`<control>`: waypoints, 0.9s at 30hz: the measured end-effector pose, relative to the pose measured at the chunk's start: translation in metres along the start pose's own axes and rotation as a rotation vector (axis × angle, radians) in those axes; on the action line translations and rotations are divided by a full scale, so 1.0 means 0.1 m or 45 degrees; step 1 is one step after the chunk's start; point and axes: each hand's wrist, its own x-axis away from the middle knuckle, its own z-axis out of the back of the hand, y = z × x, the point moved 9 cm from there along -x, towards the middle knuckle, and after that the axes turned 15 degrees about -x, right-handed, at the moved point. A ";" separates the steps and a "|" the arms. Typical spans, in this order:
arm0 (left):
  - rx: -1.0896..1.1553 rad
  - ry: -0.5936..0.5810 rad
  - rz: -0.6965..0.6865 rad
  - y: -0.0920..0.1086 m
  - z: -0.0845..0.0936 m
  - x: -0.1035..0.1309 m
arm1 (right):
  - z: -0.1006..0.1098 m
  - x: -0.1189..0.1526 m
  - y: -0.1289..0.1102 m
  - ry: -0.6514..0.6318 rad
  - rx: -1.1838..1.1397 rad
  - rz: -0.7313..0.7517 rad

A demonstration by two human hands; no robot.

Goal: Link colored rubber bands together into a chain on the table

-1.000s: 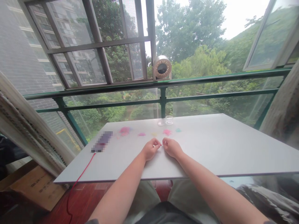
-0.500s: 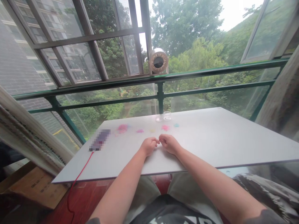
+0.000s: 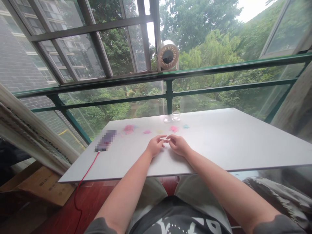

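My left hand [image 3: 156, 145] and my right hand [image 3: 178, 145] meet at the fingertips above the white table [image 3: 214, 139]. The fingers of both are bent inward; whatever they pinch, if anything, is too small to make out. Beyond them lie small piles: a pink-red one [image 3: 174, 129], a teal one [image 3: 186, 126], a faint yellow one [image 3: 160, 131] and a purple one [image 3: 147, 132]. A larger pink heap [image 3: 129, 129] sits farther left. Two clear round dishes, one of them [image 3: 175, 118] on the right, stand near the table's back edge.
A blurred-out phone [image 3: 106, 140] lies at the table's left with a red cable [image 3: 90, 167] hanging over the edge. A round lamp-like device [image 3: 168, 56] stands on the green railing [image 3: 207, 71]. A cardboard box [image 3: 48, 185] is on the floor at left.
The view has shifted slightly. My fingers have stretched out somewhat and overlap more at the tips; both hands stay close together over the table.
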 end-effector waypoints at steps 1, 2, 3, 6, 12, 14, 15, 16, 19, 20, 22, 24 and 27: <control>0.022 -0.004 -0.010 0.01 0.00 0.00 | -0.02 0.00 0.00 -0.025 -0.027 0.001; 0.042 -0.007 -0.023 0.02 -0.01 0.00 | -0.04 0.00 0.00 -0.050 -0.072 -0.006; 0.055 -0.009 -0.034 0.02 -0.01 0.00 | -0.06 0.00 0.02 -0.078 -0.136 -0.023; 0.048 -0.004 -0.037 0.01 -0.01 0.00 | -0.09 0.00 0.11 -0.163 -0.391 -0.139; 0.030 -0.008 -0.020 -0.04 -0.02 -0.02 | -0.01 -0.02 0.22 -0.169 -0.706 -0.290; 0.060 0.001 -0.003 -0.05 -0.01 -0.03 | 0.02 -0.02 0.24 -0.133 -0.741 -0.301; 0.075 0.007 0.004 -0.05 0.00 -0.03 | 0.03 -0.02 0.24 -0.118 -0.757 -0.301; 0.086 0.012 0.008 -0.05 0.01 -0.03 | 0.04 -0.02 0.23 -0.108 -0.775 -0.298; 0.096 -0.013 -0.028 -0.03 -0.01 -0.02 | 0.00 -0.02 0.22 -0.125 -0.804 -0.297; 0.095 -0.031 -0.051 -0.02 -0.02 -0.02 | -0.03 -0.01 0.21 -0.147 -0.795 -0.305; 0.098 -0.067 -0.102 0.00 -0.05 -0.01 | -0.06 -0.01 0.21 -0.173 -0.756 -0.329; 0.113 -0.107 -0.139 0.01 -0.08 -0.01 | -0.06 -0.01 0.22 -0.143 -0.728 -0.346; 0.144 -0.175 -0.169 0.04 -0.10 0.01 | -0.03 -0.02 0.27 -0.066 -0.731 -0.348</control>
